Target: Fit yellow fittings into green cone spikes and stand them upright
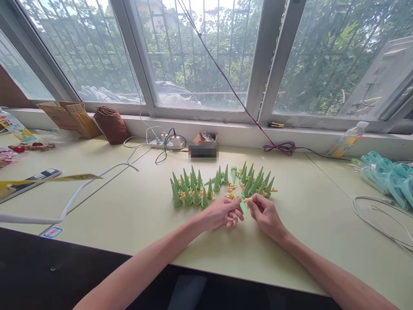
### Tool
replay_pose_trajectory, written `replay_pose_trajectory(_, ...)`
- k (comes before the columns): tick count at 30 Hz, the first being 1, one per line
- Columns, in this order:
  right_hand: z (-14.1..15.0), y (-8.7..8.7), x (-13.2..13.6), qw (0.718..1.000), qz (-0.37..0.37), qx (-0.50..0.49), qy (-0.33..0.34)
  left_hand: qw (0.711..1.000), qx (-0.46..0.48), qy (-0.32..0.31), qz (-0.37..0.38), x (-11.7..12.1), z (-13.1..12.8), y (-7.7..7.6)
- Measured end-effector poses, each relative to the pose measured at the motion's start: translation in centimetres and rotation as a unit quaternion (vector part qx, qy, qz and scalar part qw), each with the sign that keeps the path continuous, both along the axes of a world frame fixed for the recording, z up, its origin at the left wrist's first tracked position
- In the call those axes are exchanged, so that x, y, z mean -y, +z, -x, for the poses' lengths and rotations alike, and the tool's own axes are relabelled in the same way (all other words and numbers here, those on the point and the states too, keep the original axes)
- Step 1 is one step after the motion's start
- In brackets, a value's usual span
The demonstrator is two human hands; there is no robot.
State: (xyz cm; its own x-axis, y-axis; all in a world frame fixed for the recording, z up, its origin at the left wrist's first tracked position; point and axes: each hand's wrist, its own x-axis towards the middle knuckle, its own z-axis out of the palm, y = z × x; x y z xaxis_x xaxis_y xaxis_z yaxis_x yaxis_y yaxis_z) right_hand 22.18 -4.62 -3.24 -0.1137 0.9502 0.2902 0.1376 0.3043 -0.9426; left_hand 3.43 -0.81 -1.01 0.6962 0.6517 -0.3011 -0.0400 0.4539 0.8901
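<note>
Between the fingers of my left hand (pixel 226 212) is a green cone (pixel 243 209), its tip pointing down toward me. My right hand (pixel 265 215) pinches a small yellowish piece (pixel 248 199) close against the cone's wide end. Whether the two parts touch, I cannot tell. Just beyond my hands lies a small pile of yellowish pieces (pixel 231 188). A group of upright green cones (pixel 196 197) stands to the left, with yellowish pieces among them, and another group of green cones (pixel 254 186) stands to the right. One green cone (pixel 234 174) is tip down between the groups.
A small cardboard box (pixel 206 137) and a power strip (pixel 167 143) sit by the window ledge. A white cable (pixel 97 178) crosses the table at left. On the right are bagged turquoise items (pixel 383 176), a bottle (pixel 350 138) and a coiled cable (pixel 371 219).
</note>
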Motion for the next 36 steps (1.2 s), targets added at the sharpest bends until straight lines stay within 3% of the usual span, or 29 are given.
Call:
replay_pose_trajectory(7,0.1,0.3,0.2,1.000,0.005,0.010,0.008,0.981,-0.045,0.034,-0.188,0.4,0.3,0.2)
replay_pose_trajectory(15,0.3,0.4,0.3,1.000,0.016,0.000,0.015,0.937,-0.063,0.089,-0.331,0.9,-0.2,0.3)
replay_pose_trajectory(24,0.4,1.0,0.4,0.997,0.045,-0.055,0.041,0.854,-0.127,0.171,-0.474,1.0,-0.4,-0.1)
replay_pose_trajectory(36,0.3,1.2,0.6,0.995,0.041,-0.062,0.059,0.765,-0.179,0.143,-0.603,0.9,0.1,-0.5)
